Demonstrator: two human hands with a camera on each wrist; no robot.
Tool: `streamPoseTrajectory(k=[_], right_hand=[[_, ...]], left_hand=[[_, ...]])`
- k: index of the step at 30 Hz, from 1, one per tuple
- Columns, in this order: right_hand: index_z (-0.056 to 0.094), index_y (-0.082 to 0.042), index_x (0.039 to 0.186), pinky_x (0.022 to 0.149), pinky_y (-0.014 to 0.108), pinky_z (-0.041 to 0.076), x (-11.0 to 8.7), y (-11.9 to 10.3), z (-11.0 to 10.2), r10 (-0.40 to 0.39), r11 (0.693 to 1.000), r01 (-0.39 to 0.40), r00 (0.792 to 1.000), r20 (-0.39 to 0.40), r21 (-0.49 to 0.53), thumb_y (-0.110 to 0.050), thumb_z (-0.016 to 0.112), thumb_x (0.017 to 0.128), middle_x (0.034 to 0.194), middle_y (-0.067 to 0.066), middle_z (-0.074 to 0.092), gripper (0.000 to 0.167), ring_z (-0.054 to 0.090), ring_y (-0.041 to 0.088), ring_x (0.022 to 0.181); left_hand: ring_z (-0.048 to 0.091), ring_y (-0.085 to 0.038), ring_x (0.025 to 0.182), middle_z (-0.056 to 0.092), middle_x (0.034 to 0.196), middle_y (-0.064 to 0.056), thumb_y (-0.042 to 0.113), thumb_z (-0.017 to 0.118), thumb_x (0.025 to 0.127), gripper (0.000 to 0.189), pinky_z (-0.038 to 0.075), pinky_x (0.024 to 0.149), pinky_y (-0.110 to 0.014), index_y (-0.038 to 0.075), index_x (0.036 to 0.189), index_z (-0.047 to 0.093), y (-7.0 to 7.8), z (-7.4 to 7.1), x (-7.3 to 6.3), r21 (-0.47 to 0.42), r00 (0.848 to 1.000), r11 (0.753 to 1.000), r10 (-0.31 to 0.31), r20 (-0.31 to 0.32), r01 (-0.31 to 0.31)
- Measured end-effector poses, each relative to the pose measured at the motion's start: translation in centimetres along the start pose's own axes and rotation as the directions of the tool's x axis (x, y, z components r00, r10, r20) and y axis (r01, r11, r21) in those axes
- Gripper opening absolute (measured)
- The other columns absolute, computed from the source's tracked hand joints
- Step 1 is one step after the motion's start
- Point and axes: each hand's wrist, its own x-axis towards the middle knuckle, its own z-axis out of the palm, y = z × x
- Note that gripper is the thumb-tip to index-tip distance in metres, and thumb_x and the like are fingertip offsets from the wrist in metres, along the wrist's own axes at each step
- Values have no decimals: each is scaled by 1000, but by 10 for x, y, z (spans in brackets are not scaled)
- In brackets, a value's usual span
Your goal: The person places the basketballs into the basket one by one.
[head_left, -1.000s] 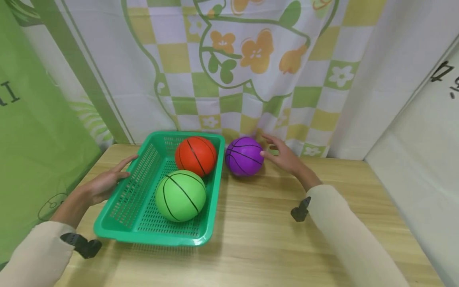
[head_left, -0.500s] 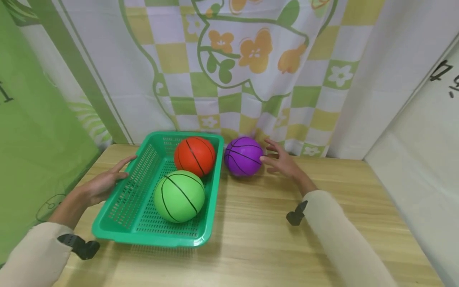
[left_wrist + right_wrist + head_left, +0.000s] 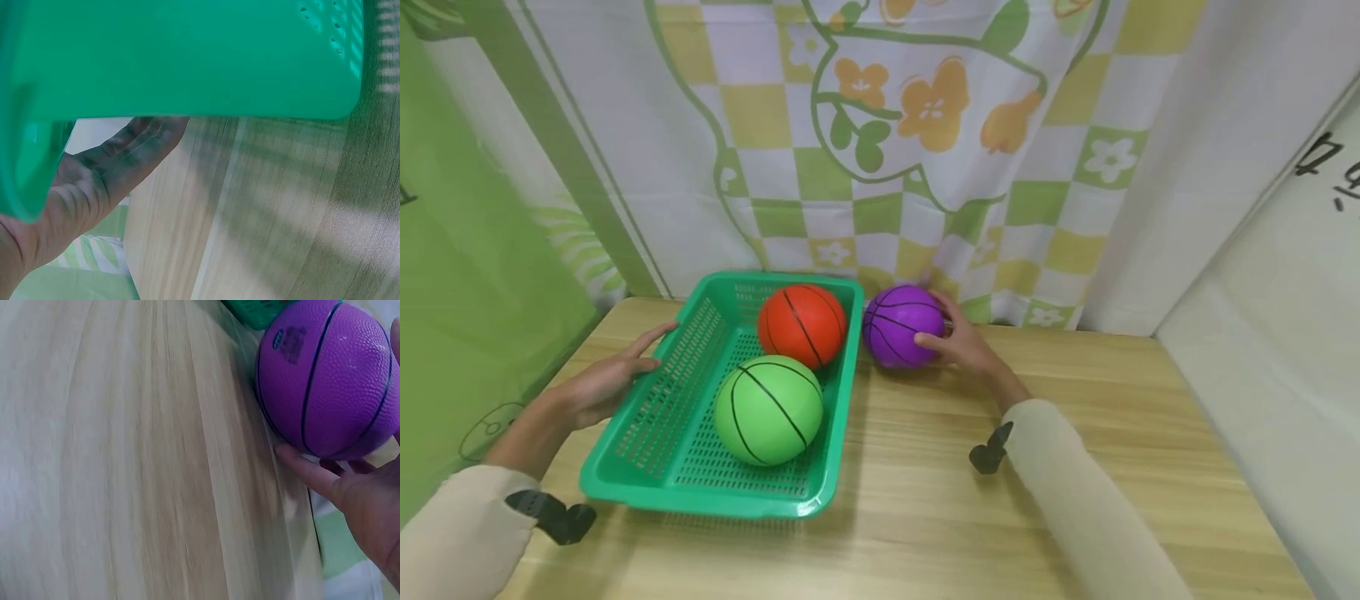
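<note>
Beside the green plastic basket point(image 3: 833, 433), a purple toy basketball point(image 3: 901, 327) rests on the table. My right hand point(image 3: 962, 342) is round its right side, thumb in front and fingers behind; the right wrist view shows the thumb point(image 3: 306, 469) extended low along the ball. Inside the basket lie a red toy basketball point(image 3: 802, 325) at the back and a light green one point(image 3: 769, 410) nearer me. My left hand point(image 3: 606, 385) touches the basket's left side. In the left wrist view its fingers point(image 3: 147, 150) look straight, partly hidden by the basket wall.
The wooden table point(image 3: 970, 517) extends to the right and front of the basket. A patterned curtain point(image 3: 880, 167) hangs right behind the basket and purple ball. Green sheeting point(image 3: 467, 250) stands at the left and a white panel point(image 3: 1285, 333) at the right.
My right hand has moved left, from beside the purple basketball to round its right side. My left hand keeps its place on the basket. The whole head view has shifted slightly.
</note>
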Motion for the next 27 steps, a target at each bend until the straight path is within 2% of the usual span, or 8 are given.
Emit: streamPoseTrajectory(k=[5, 8, 16, 21, 27], right_hand=[[15, -19, 162, 96, 53, 49, 4, 0, 10, -44, 992, 40, 998, -35, -118, -9, 77, 86, 153, 26, 27, 98, 44, 49, 129], [16, -18, 161, 101, 54, 44, 5, 0, 14, -54, 987, 47, 998, -44, -153, -11, 80, 83, 153, 25, 29, 101, 45, 47, 129], [22, -6, 159, 99, 56, 45, -13, -30, 24, -56, 985, 47, 997, -48, -168, -8, 81, 81, 150, 32, 31, 98, 46, 51, 127], [23, -7, 158, 99, 56, 45, -20, -38, 26, -62, 980, 49, 996, -60, -193, -9, 80, 82, 149, 32, 34, 95, 47, 51, 126], [25, -20, 159, 98, 56, 46, -7, -13, 16, -92, 978, 74, 992, -84, -196, -15, 83, 81, 149, 26, 36, 97, 48, 47, 126]], left_hand=[[61, -34, 111, 25, 146, -40, 17, 20, 111, 62, 53, 87, -54, 29, 159, -16, 0, -1, 1, -5, 1000, 1000, -2, 5, 2], [61, -35, 111, 26, 146, -40, 16, 20, 111, 62, 53, 87, -54, 29, 159, -15, 0, -1, 2, -10, 1000, 1000, -2, 0, 2], [61, -35, 111, 25, 146, -40, 15, 20, 110, 62, 53, 87, -55, 30, 159, -15, -1, -1, 2, -17, 1000, 1000, -7, -6, 7], [61, -35, 111, 24, 147, -40, 16, 21, 110, 62, 53, 88, -55, 31, 159, -15, -2, -1, 3, -17, 1000, 1000, -10, -4, 10], [63, -34, 108, 28, 145, -39, 16, 22, 110, 63, 54, 86, -55, 31, 160, -14, 0, -1, 1, -5, 1000, 1000, -23, -14, 23]])
